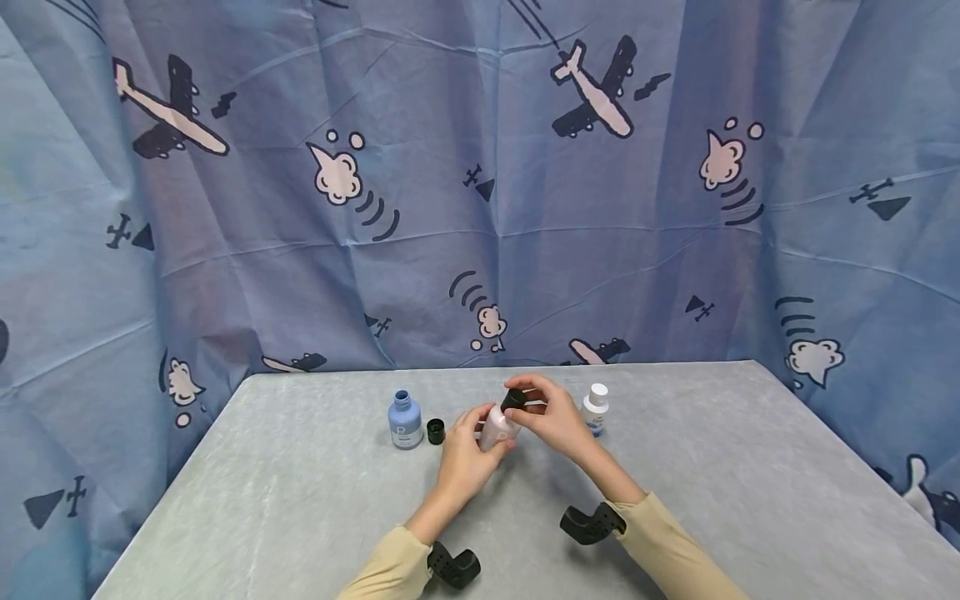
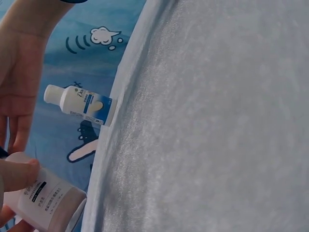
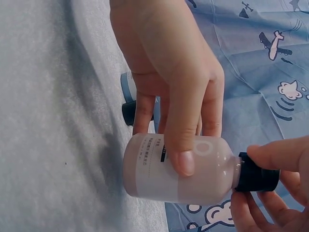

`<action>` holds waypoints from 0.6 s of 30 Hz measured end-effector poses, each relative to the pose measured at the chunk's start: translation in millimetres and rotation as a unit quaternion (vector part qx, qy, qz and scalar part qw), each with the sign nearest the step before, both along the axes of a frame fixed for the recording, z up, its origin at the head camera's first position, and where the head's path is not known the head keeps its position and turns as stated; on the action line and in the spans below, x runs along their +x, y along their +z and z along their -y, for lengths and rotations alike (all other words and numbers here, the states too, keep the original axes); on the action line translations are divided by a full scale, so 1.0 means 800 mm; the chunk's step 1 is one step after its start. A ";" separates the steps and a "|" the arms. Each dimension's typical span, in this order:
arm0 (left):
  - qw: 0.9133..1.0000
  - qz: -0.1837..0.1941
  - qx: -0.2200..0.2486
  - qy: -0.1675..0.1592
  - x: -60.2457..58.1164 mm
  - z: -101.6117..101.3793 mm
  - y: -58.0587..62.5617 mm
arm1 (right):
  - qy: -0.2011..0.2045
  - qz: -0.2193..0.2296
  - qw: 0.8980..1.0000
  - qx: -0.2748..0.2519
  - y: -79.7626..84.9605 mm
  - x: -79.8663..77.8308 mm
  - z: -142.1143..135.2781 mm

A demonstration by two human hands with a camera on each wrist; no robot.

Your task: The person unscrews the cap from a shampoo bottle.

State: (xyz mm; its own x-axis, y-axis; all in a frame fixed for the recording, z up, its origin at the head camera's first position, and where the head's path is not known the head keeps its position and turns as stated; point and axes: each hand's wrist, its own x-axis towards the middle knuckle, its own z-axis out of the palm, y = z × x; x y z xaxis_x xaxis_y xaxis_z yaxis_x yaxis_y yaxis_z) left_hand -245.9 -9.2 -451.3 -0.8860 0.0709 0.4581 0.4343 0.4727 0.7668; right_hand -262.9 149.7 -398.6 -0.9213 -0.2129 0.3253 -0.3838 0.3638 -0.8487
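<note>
Around the body of a pale pink bottle (image 1: 495, 428) my left hand (image 1: 463, 462) wraps its fingers and thumb. My right hand (image 1: 558, 423) pinches the black cap (image 3: 257, 173) between thumb and fingers. That cap sits on the bottle's neck, and the bottle leans slightly to the right in the head view. Printed text shows on the pink bottle (image 3: 193, 169) in the right wrist view. Whether its base touches the table, I cannot tell. Left of my hands stands a blue bottle (image 1: 406, 423) with an uncapped neck. Beside it lies a loose black cap (image 1: 436, 432).
Just right of my right hand a small white bottle (image 1: 596, 407) with a white cap and blue-and-white label stands upright. Everything rests on a grey table (image 1: 300, 500). Behind it hangs a blue curtain (image 1: 450, 167) printed with airplanes.
</note>
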 end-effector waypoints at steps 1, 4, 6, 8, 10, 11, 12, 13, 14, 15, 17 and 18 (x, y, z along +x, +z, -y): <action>1.000 -0.001 -0.002 0.001 0.000 0.000 0.000 | 0.002 0.002 1.000 -0.003 0.000 0.000 0.000; 1.000 0.001 -0.005 0.002 0.000 0.000 0.000 | 0.010 0.005 1.000 -0.012 0.001 0.001 -0.001; 1.000 0.003 -0.007 0.002 0.000 0.000 -0.001 | 0.016 0.004 1.000 -0.014 0.001 0.001 0.000; 1.000 0.006 -0.009 -0.001 0.000 -0.001 -0.002 | 0.020 -0.001 1.000 -0.014 0.001 0.002 0.000; 1.000 0.009 -0.009 -0.004 0.000 -0.001 -0.002 | 0.026 -0.006 1.000 -0.012 0.001 0.002 -0.001; 1.000 0.010 -0.008 -0.005 0.000 -0.001 -0.002 | 0.030 -0.008 0.999 -0.010 0.001 0.002 -0.001; 1.000 0.011 -0.008 -0.005 0.000 -0.001 -0.002 | 0.033 -0.009 0.999 -0.009 0.001 0.002 -0.001; 1.000 0.011 -0.007 -0.006 0.000 -0.002 -0.002 | 0.035 -0.011 0.999 -0.007 0.000 0.002 -0.002; 1.000 0.011 -0.007 -0.005 0.000 -0.002 -0.002 | 0.039 -0.011 0.999 -0.006 0.000 0.001 -0.002; 1.000 0.011 -0.007 -0.004 0.001 -0.002 -0.002 | 0.042 -0.011 0.999 -0.005 -0.001 0.001 -0.002; 1.000 0.009 -0.008 -0.001 0.000 -0.003 -0.002 | 0.048 -0.012 0.999 -0.002 -0.001 0.000 -0.002; 1.000 0.009 -0.008 0.001 0.001 -0.003 -0.002 | 0.050 -0.014 0.999 0.000 -0.002 0.000 -0.003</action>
State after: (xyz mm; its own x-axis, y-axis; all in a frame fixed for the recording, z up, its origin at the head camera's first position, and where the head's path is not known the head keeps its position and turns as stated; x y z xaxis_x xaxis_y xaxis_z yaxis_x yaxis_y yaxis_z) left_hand -245.4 -7.0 -452.9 -0.8941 0.0761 0.4413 0.4199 0.4851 0.7671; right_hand -262.8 151.7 -399.8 -0.8866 -0.3027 0.3498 -0.4408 0.3234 -0.8373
